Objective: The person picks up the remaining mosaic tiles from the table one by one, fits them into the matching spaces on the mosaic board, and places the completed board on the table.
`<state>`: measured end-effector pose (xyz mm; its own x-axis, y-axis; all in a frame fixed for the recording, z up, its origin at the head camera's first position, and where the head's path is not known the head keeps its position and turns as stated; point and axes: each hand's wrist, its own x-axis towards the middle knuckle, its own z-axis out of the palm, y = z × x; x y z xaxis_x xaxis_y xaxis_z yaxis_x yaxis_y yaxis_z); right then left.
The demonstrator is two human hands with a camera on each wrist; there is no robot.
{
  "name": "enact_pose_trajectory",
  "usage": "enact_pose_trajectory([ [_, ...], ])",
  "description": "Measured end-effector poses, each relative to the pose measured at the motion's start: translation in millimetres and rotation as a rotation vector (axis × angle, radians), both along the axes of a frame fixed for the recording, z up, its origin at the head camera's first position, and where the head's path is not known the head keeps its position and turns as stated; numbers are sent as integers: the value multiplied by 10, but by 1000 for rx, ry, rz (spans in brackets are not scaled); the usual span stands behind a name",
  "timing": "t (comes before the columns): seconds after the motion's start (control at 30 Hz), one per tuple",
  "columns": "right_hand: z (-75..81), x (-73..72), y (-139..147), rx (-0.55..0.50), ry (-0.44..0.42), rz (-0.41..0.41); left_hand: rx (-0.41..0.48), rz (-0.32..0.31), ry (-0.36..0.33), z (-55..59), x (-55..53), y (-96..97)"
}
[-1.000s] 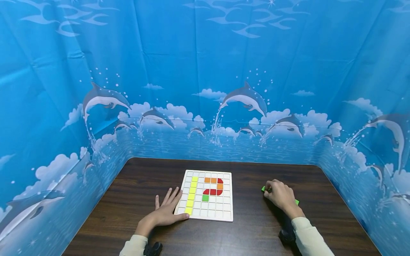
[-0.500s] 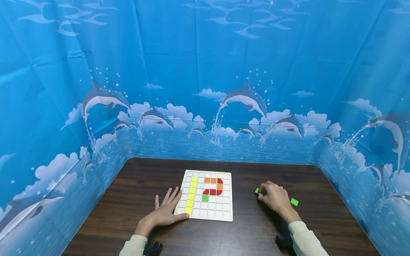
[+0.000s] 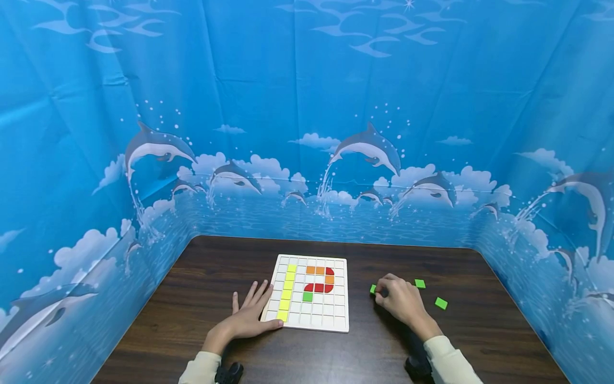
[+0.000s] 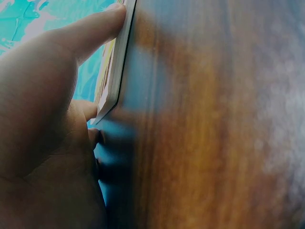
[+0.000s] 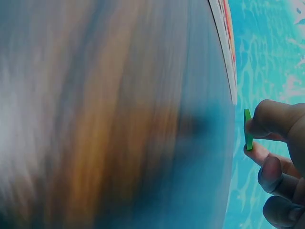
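My right hand [image 3: 398, 300] pinches a small green square tile [image 3: 372, 289] between thumb and fingers, to the right of the board. The right wrist view shows that tile [image 5: 247, 117] edge-on at the fingertips, raised over the table. My left hand [image 3: 249, 317] lies with spread, straight fingers at the left side of a white gridded board [image 3: 331, 320]. Its thumb [image 4: 102, 24] touches the board's near edge. On the board are a column of yellow squares [image 3: 287, 294], orange squares [image 3: 315, 270], red pieces with rounded corners [image 3: 318, 288] and one green square [image 3: 307, 296].
Two loose green tiles lie on the dark wooden table [image 3: 374, 352] beside my right hand: a farther tile [image 3: 419, 284] and a nearer tile [image 3: 441, 303]. A blue curtain [image 3: 268, 106] printed with dolphins stands around the table's back and sides.
My right hand has moved left toward the board with the green tile, uncovering the two loose green tiles behind it. The left hand and the board have stayed in place.
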<state>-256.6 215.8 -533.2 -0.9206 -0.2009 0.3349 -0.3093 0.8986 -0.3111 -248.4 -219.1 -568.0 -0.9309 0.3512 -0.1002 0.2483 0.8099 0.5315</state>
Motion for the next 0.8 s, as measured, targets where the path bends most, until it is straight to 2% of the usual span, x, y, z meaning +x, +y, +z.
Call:
enact_pose_trajectory([
  [0.17,5,32,-147,12,4,21,15,-12,24,-55,-12,-13],
  [0.23,6,46,-196,16,6,32,35,-16,16,-20,5,-3],
  [0.47,32,81,-353,10,42,78,11,7,-36,96,44,34],
  [0.6,44,94,-445,18,62,112,32,-9,-32,177,84,48],
  [0.8,44,107,-570,12,92,160,60,-10,-31,174,82,42],
])
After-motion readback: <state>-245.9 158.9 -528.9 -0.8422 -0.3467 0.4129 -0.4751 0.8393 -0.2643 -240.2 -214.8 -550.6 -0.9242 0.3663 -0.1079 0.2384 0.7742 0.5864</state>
